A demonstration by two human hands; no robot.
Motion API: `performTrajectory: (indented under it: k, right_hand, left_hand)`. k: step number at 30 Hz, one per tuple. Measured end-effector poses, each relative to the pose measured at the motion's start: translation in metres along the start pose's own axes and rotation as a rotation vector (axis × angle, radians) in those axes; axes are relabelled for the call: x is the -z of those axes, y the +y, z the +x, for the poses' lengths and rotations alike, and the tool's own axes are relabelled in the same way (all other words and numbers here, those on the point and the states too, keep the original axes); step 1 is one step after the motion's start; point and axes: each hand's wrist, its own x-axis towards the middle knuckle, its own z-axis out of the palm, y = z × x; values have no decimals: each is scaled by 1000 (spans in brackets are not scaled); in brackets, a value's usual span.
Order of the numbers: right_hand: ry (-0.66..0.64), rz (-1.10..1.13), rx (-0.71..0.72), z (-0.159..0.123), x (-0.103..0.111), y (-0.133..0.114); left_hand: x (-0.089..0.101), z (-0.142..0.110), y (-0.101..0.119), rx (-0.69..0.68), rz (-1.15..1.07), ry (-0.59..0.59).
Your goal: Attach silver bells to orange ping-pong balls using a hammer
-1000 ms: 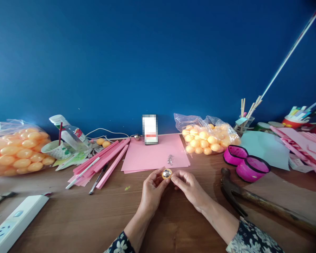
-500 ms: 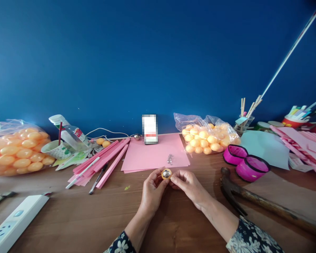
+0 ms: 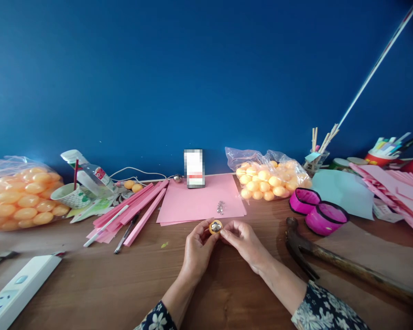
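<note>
The left hand [image 3: 198, 250] pinches a ball [image 3: 215, 227] between thumb and bent fingers; the right hand [image 3: 242, 242], nearly closed, grips its edge. The ball is orange, its upper face shiny silver.

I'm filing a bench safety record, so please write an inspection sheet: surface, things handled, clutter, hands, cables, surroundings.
Surface: brown wood-grain table; pink sheets toward the back.
Things handled: orange round piece with a silver centre; small silver pieces on the sheets.
Clutter: bags of orange balls at left and right, pink strips, claw hammer, magenta rings.
Hands: left hand holds the orange piece; right hand has fingertips at its edge, grip unclear.
Cables: white cable near the wall; power strip, no plugs seen.
Surroundings: blue wall; other people, nothing seen.
</note>
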Motion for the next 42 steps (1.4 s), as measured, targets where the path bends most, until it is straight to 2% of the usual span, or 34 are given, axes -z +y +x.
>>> performTrajectory:
  k: [13,18,23,28,32,36,38,42]
  right_hand:
    - [-63,178,-68,2,1,-6]
    - [-17,136,-15,2,5,-2]
    - [26,-100,144,10,9,-4]
    - [139,-645,376,31,21,-1]
    - [109,-930,376,46,19,5]
    - [130,-1111,299,53,8,2]
    - [144,-1162,267,54,5,-1]
    - [138,-1150,296,53,6,-3]
  left_hand:
    - [0,1,6,56,-57,7]
    - [3,3,6,86,-156,14]
    - [3,3,6,75,-220,50]
    - [2,3,7,74,-197,86]
    - [2,2,10,60,-176,88]
    - [2,2,11,54,-141,93]
    - [2,2,11,64,-130,91]
    - [2,3,11,62,-121,65]
